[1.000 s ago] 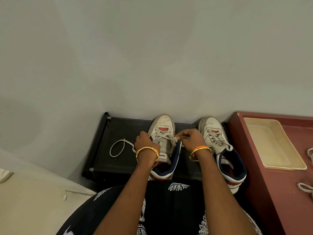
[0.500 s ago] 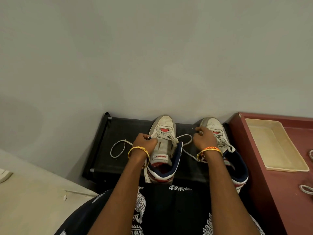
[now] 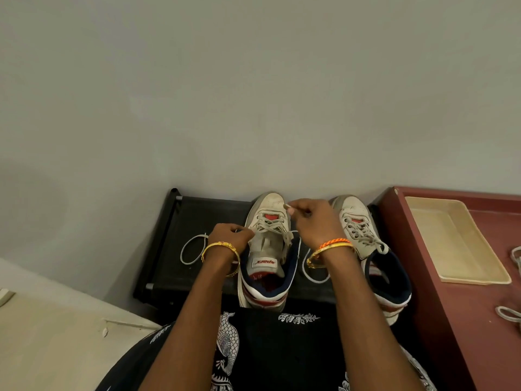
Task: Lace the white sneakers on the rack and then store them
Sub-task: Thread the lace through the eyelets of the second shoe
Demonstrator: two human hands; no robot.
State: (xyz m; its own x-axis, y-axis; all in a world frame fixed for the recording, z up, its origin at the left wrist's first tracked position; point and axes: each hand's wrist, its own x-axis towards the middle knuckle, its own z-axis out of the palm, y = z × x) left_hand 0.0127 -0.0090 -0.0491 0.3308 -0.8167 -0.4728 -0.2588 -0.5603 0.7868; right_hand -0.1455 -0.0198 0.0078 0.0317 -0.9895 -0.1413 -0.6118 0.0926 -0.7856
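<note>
Two white sneakers with navy collars stand toes-to-wall on a black rack [image 3: 197,215]. The left sneaker [image 3: 267,249] is partly laced, and its lace [image 3: 313,275] loops onto the rack on both sides. My left hand [image 3: 231,235] grips the sneaker's left eyelet edge and the lace there. My right hand [image 3: 313,221] pinches the lace tip above the sneaker's toe. The right sneaker [image 3: 363,244] is laced and partly hidden behind my right wrist.
A dark red cabinet top [image 3: 451,320] lies to the right with a cream tray [image 3: 456,244] and loose laces [image 3: 510,311] at its far edge. A grey wall rises directly behind the rack. A pale surface [image 3: 50,334] sits at lower left.
My right hand moved from beside the right sneaker up and left over the left sneaker's toe, drawing the lace end. My left hand stayed at the left eyelets.
</note>
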